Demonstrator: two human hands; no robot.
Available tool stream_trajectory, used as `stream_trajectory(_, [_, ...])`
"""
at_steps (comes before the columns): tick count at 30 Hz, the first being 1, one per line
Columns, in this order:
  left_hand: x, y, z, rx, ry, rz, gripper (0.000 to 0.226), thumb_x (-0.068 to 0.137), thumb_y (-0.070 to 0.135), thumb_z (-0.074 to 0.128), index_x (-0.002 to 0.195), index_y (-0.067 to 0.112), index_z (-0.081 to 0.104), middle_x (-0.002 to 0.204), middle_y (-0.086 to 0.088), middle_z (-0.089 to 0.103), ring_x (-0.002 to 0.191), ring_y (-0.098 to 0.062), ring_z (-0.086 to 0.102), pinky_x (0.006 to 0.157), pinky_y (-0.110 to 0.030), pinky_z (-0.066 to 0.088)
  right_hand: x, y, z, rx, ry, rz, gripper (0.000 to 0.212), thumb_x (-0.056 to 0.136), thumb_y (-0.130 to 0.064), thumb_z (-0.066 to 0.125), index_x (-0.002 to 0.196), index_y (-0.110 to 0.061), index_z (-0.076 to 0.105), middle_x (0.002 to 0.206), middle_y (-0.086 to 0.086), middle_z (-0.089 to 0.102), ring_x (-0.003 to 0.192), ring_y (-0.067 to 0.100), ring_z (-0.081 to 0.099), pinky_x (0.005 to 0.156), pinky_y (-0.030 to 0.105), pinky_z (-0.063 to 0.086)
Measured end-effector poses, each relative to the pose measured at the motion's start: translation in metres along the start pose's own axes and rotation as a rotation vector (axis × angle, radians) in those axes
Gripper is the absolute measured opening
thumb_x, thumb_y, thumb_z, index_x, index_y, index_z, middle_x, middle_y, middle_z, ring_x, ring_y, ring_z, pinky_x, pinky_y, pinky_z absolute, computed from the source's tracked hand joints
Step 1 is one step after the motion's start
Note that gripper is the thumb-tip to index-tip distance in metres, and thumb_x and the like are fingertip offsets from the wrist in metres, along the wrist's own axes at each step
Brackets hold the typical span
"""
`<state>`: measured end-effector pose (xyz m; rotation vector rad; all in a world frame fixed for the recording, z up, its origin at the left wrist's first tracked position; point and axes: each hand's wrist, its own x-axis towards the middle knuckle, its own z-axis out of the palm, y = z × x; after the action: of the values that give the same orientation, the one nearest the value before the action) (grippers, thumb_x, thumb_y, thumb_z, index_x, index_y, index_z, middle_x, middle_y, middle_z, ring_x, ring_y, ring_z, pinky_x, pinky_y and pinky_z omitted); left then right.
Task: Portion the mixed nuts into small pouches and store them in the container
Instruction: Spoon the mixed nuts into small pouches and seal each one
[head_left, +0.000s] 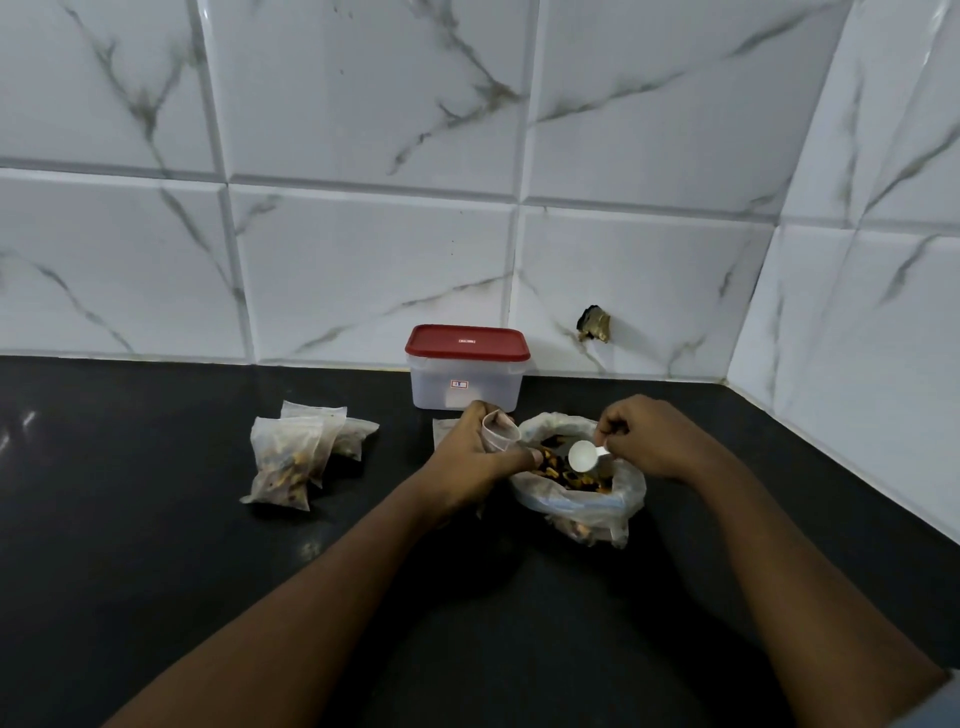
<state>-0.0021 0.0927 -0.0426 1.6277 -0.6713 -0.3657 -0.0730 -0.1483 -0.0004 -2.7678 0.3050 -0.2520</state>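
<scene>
Pouch (500, 435) contents unreadable: our left hand (475, 454) wraps it, open end up, just beside the nut bag (582, 501). Our right hand (647, 436) pinches the white scoop (583, 456) over the nuts, handle running rightward, bowl looking empty. Filled pouches (296, 457) lie left on the black counter (156, 519); the red-lidded container (466, 382) stands behind, at the wall.

Labels on the container (466, 387) and its red lid (467, 342) are too small to read
</scene>
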Motion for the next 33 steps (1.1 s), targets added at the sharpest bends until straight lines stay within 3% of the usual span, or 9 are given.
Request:
stream_trajectory(3, [0.001, -0.001, 0.000, 0.070, 0.019, 0.024, 0.041, 0.089, 0.015, 0.079, 0.121, 0.022, 0.054, 0.114, -0.003, 0.068, 0.101, -0.015, 0.071, 0.076, -0.022, 0.057, 0.000, -0.004, 0.004, -0.005, 0.084, -0.029, 0.018, 0.100, -0.014, 0.063, 0.110, -0.020, 0.076, 0.108, -0.002, 0.074, 0.088, 0.006, 0.066, 0.072, 0.023, 0.050])
stream_trajectory(9, [0.004, -0.005, -0.001, 0.112, 0.025, 0.037, 0.040, 0.090, 0.011, 0.076, 0.121, 0.022, 0.053, 0.117, -0.005, 0.067, 0.105, -0.018, 0.069, 0.082, -0.027, 0.058, 0.002, -0.022, 0.014, -0.175, -0.018, -0.039, 0.036, 0.099, -0.007, 0.060, 0.130, -0.021, 0.070, 0.128, 0.005, 0.068, 0.102, 0.020, 0.067, 0.089, 0.033, 0.057])
stream_trajectory(12, [0.005, -0.006, -0.002, 0.117, 0.018, 0.035, 0.040, 0.090, 0.010, 0.076, 0.121, 0.023, 0.053, 0.118, -0.005, 0.066, 0.106, -0.018, 0.069, 0.086, -0.030, 0.059, 0.000, -0.024, 0.013, -0.066, -0.010, -0.097, 0.031, 0.094, -0.008, 0.065, 0.120, -0.021, 0.075, 0.122, 0.000, 0.070, 0.099, 0.012, 0.065, 0.078, 0.024, 0.052])
stream_trajectory(16, [0.006, -0.007, -0.002, 0.119, 0.021, 0.035, 0.040, 0.090, 0.011, 0.076, 0.121, 0.023, 0.054, 0.118, -0.005, 0.066, 0.106, -0.018, 0.069, 0.081, -0.027, 0.057, -0.002, -0.024, 0.016, 0.014, -0.006, -0.112, 0.023, 0.094, -0.009, 0.067, 0.112, -0.021, 0.077, 0.112, -0.005, 0.072, 0.088, 0.002, 0.064, 0.066, 0.014, 0.043])
stream_trajectory(20, [0.006, -0.007, -0.002, 0.127, 0.027, 0.035, 0.040, 0.089, 0.009, 0.076, 0.118, 0.023, 0.054, 0.117, -0.005, 0.066, 0.105, -0.019, 0.069, 0.080, -0.026, 0.056, -0.003, -0.019, 0.012, 0.137, -0.021, -0.051, 0.012, 0.095, -0.014, 0.070, 0.094, -0.022, 0.078, 0.095, -0.008, 0.075, 0.082, 0.002, 0.069, 0.066, 0.018, 0.047])
stream_trajectory(25, [0.006, -0.007, -0.001, 0.132, 0.034, 0.041, 0.040, 0.088, 0.009, 0.076, 0.119, 0.022, 0.054, 0.116, -0.005, 0.066, 0.104, -0.018, 0.068, 0.081, -0.026, 0.056, 0.000, -0.011, 0.011, 0.358, -0.029, 0.062, 0.011, 0.094, -0.012, 0.071, 0.089, -0.017, 0.080, 0.089, -0.002, 0.079, 0.089, 0.013, 0.073, 0.081, 0.032, 0.057])
stream_trajectory(30, [0.005, -0.006, -0.001, 0.138, 0.025, 0.037, 0.041, 0.089, 0.011, 0.076, 0.122, 0.022, 0.053, 0.117, -0.002, 0.065, 0.104, -0.015, 0.068, 0.079, -0.023, 0.055, 0.000, -0.004, 0.002, 0.598, -0.001, 0.136, 0.012, 0.090, -0.005, 0.070, 0.090, -0.011, 0.080, 0.074, 0.000, 0.075, 0.067, 0.012, 0.054, 0.058, 0.026, 0.040])
stream_trajectory(33, [0.006, -0.007, -0.001, 0.133, 0.024, 0.032, 0.041, 0.089, 0.012, 0.077, 0.121, 0.023, 0.053, 0.118, -0.001, 0.066, 0.106, -0.015, 0.068, 0.082, -0.025, 0.056, 0.001, -0.004, -0.001, 0.730, -0.030, 0.091, 0.016, 0.087, 0.000, 0.072, 0.093, -0.011, 0.081, 0.074, 0.002, 0.073, 0.064, 0.013, 0.050, 0.054, 0.025, 0.038])
